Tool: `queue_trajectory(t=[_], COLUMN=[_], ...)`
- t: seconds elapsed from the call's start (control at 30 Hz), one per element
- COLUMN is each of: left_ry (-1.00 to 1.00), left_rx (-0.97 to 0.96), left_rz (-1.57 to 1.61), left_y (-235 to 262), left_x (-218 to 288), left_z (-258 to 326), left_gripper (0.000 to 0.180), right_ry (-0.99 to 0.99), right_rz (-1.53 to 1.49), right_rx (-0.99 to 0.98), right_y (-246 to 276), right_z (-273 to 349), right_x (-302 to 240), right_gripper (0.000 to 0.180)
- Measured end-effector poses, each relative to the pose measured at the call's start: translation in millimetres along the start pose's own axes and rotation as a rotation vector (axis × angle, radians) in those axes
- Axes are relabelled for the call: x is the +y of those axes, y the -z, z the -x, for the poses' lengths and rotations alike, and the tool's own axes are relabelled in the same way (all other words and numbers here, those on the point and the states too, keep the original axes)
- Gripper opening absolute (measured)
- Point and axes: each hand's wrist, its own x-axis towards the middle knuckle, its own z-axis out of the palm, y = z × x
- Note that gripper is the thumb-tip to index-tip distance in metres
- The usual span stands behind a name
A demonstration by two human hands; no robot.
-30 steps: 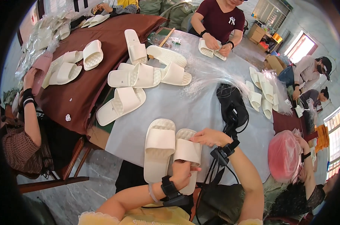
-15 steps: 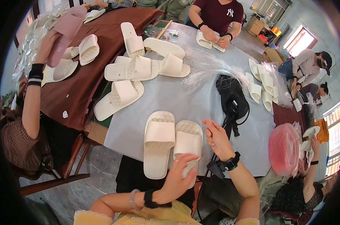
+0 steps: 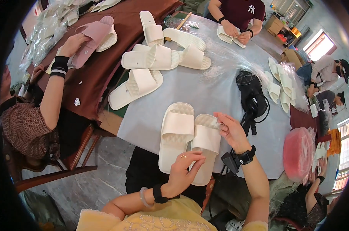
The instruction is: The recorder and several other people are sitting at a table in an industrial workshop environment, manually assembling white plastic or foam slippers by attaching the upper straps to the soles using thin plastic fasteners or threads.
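Two cream slide slippers lie side by side at the table's near edge: the left slipper point(image 3: 177, 131) and the right slipper point(image 3: 207, 140), soles down. My left hand point(image 3: 183, 169) is over the heel ends, thumb and fingertips pinched together. At the right slipper's toe end, my right hand point(image 3: 233, 131) is also pinched, its fingertips close to the slipper's edge. Something thin and clear may be in the fingers, too fine to make out. Beyond lies a loose bundle of clear plastic strands point(image 3: 228, 59).
Several more cream slippers point(image 3: 153, 57) lie at the far left of the grey-covered table point(image 3: 182, 84). A black bag with straps point(image 3: 251, 96) sits right of centre. A pink roll point(image 3: 297, 154) stands at the right. At left, another person's hand point(image 3: 72, 44) holds a pink slipper point(image 3: 91, 42).
The view has shifted, so the table scene sits further right. My left hand has drawn slightly away from the right slipper's strap. The person at left has lowered the pink slipper toward the brown table.
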Motion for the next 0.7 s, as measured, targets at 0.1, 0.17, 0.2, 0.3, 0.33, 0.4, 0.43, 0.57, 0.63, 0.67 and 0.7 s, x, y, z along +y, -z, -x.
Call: queue_trajectory(t=[0.1,0.17,0.2,0.3,0.33,0.4,0.43,0.57,0.63,0.67,0.7], left_ry=[0.164,0.184,0.203,0.235,0.241,0.321,0.399,0.876,0.914,0.915,0.914], left_rx=[-0.108,-0.124,-0.138,-0.058,-0.027,0.025,0.079,0.041,-0.011,-0.065,-0.119], left_rz=[0.228,0.317,0.408,0.66,0.668,0.674,0.679,0.754,0.652,0.706,0.76], left_y=[12,19,23,37,42,53,56,63,61,59,57], left_x=[-4,-2,0,2,1,-5,-8,-13,-12,-14,-14], left_z=[12,15,17,24,26,33,38,49,36,31,23], left_gripper=[0.011,0.011,0.011,0.009,0.012,0.013,0.015,0.028,0.031,0.032,0.032], right_ry=[-0.131,-0.104,-0.106,0.076,0.12,0.162,0.148,0.108,0.086,0.134,0.185], right_rz=[-0.075,-0.107,-0.108,0.051,0.049,0.042,0.001,0.012,0.089,0.26,0.429], right_rx=[-0.056,-0.06,-0.058,0.038,0.065,0.094,0.106,0.067,0.07,0.047,0.023], right_y=[-2,6,5,4,5,6,12,14,2,-2,-4], right_z=[-4,-10,-10,-7,-6,-6,-8,-13,-8,-5,-2], right_x=[0,3,5,8,7,7,5,0,-3,-3,-4], right_gripper=[0.023,0.024,0.024,0.028,0.029,0.03,0.031,0.035,0.032,0.031,0.029])
